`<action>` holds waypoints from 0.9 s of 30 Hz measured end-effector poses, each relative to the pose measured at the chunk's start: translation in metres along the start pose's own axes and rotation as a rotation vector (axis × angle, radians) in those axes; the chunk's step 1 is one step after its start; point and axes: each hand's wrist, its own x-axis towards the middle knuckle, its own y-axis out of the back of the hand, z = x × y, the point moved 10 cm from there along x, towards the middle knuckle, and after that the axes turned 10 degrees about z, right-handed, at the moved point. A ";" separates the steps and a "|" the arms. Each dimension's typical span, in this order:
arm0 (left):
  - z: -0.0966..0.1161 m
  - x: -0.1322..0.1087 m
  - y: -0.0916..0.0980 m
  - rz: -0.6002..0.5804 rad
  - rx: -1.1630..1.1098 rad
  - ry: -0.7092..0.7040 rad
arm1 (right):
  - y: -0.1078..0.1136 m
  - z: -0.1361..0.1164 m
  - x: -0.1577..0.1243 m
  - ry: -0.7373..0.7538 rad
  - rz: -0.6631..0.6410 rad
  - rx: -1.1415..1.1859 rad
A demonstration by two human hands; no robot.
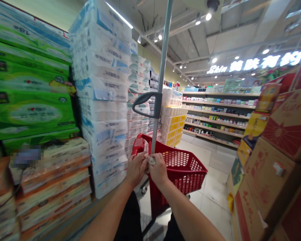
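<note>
Both hands, the left hand [136, 170] and the right hand [158, 170], come together at the back of a red cart, fingers curled in around something pale; whether they also grip the cart, I cannot tell. Biggest around them is the long shelving [215, 94] at the far side, lined with small boxes and tubes. Next, a tall stack of white paper packs [105, 110] rises at the left. Brown and red cartons [271, 174] pile up along the right edge. Large green packs [32, 103] lie at the far left, above orange-and-white packs [57, 192]. The red cart [197, 171] stands in the aisle between, its basket walls pierced with holes. A grey pole [164, 60] rises just beyond the hands, with a dark grey loop handle [157, 105] partway up. Smaller, a caster [143, 190] rests on the floor. Smallest is the pale item [152, 161] between the hands, too blurred to name.
</note>
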 end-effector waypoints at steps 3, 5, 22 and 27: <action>0.008 -0.007 -0.004 -0.068 0.013 -0.090 | -0.005 0.012 -0.007 -0.240 0.029 0.146; 0.006 -0.009 -0.005 -0.067 0.035 -0.091 | -0.011 0.016 -0.008 -0.375 0.004 0.247; 0.007 -0.006 -0.004 0.016 0.175 -0.065 | 0.053 -0.163 0.091 0.577 0.034 -0.321; 0.007 -0.007 -0.005 0.032 0.188 -0.090 | 0.051 -0.167 0.089 0.641 0.059 -0.398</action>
